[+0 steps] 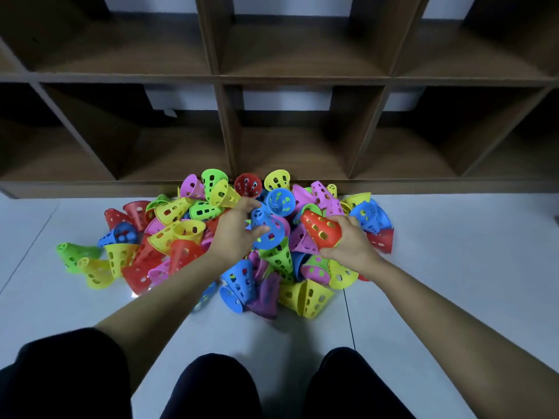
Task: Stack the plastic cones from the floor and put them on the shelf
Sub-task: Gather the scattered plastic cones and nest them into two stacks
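A heap of perforated plastic cones [181, 228] in red, yellow, green, blue and pink lies on the floor against the base of a brown shelf [302, 78]. My left hand [234, 229] is closed around a blue cone [269, 229] above the middle of the heap. My right hand [351, 243] grips a red cone [320, 228] by its wide end, with the narrow tip pointing up and left. The two held cones are a short gap apart.
The shelf has open square compartments in two visible rows, with dividers [225, 128] between them. Pale floor tiles [453, 252] lie on both sides of the heap. My dark-clothed knees [211, 385] are at the bottom of the view.
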